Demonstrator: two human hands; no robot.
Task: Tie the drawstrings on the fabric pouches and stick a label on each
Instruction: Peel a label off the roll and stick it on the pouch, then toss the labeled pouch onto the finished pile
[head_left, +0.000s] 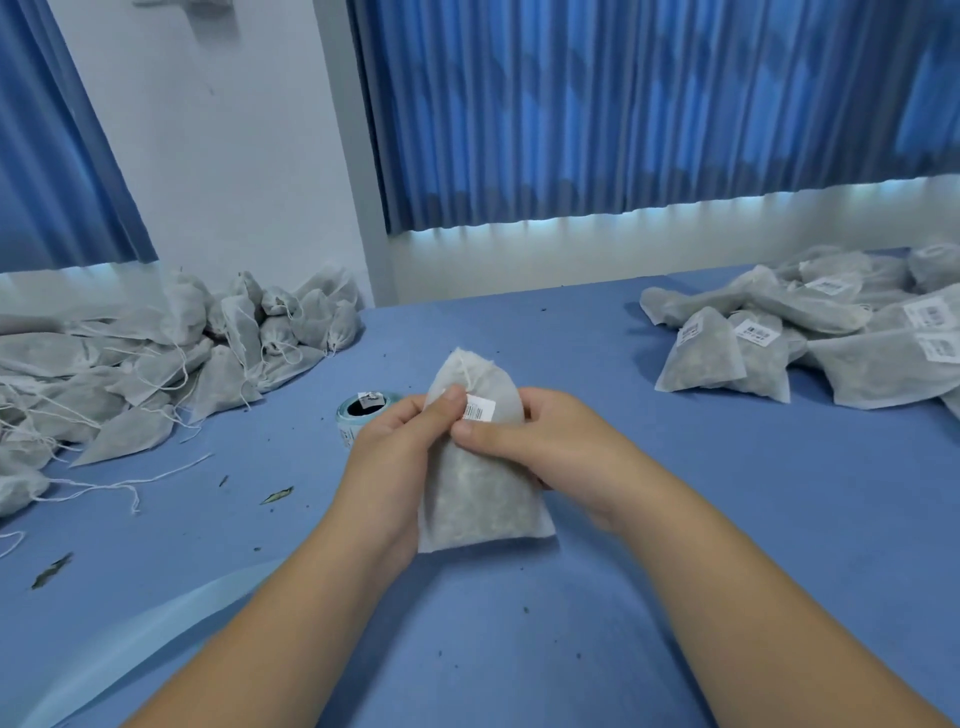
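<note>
Fingers (441, 410) of my left hand (395, 441) and right hand (524, 441) pinch one white fabric pouch (478, 499), pressing its small barcode label (479, 407); labelled pile (831, 332) lies right, bigger unlabelled pile (156, 364) waits left.

Centre: held pouch (480, 483), table (675, 519) beneath.
Left of it: label roll (362, 409), on the table (partly hidden).
Far left: pouch heap (156, 358).
Upper right: labelled pile (831, 332).

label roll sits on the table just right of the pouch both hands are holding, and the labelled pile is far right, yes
Not quite: the head view shows the label roll just left of the pouch, beyond the left hand. The right hand holds the pouch too, and the labelled pile is far right.
</note>
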